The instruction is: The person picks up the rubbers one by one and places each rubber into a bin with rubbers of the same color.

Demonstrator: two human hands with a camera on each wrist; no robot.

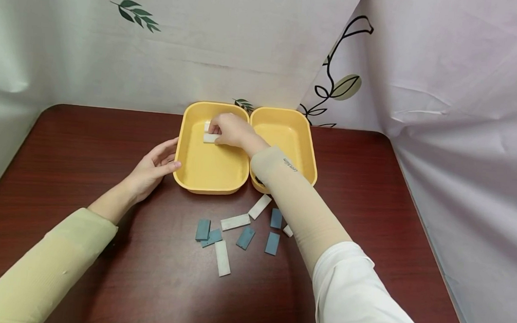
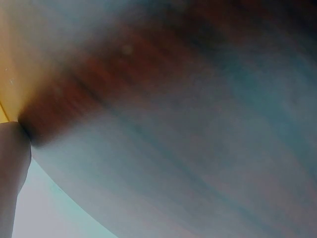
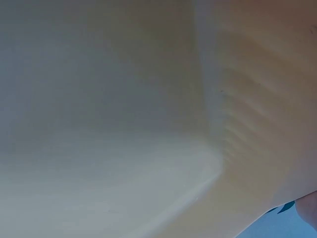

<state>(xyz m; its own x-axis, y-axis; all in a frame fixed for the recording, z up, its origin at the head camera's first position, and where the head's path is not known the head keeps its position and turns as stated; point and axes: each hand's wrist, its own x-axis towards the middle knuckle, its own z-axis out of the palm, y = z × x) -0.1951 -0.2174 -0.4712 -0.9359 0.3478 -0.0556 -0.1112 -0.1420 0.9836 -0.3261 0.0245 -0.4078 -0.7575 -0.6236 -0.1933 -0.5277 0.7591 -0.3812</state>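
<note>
In the centre of the head view, the right hand (image 1: 233, 131) reaches into a yellow, rounded-square tray (image 1: 209, 171). Its fingers are bent, and thumb and fingertips pinch the right end of a flat white rectangular tile (image 1: 209, 138) on the tray floor; the hand covers that end, so the exact contact is hard to make out. Just above it lies a second white tile (image 1: 206, 126), mostly hidden behind the fingers.

The left hand (image 1: 150, 169), left of centre, is loosely open, its thumb apart from the fingers and touching the tray's left side; the fingertips disappear behind the tray wall.

A matching yellow tray (image 1: 287, 120) stands right beside the first, cut across by the right forearm, which leaves only a sliver of a dark object (image 1: 259, 181) showing near its lower left corner.

At lower centre, five blue-grey rectangular tiles (image 1: 245, 238) and four loose white tiles (image 1: 222, 258) lie on the dark red-brown wooden table (image 1: 147, 282). Two blue-grey ones overlap, and one white one is mostly hidden by the sleeve.

The left wrist view is largely blur, with a digit at the left edge against something yellow; the right wrist view is too smeared to show any grip.
</note>
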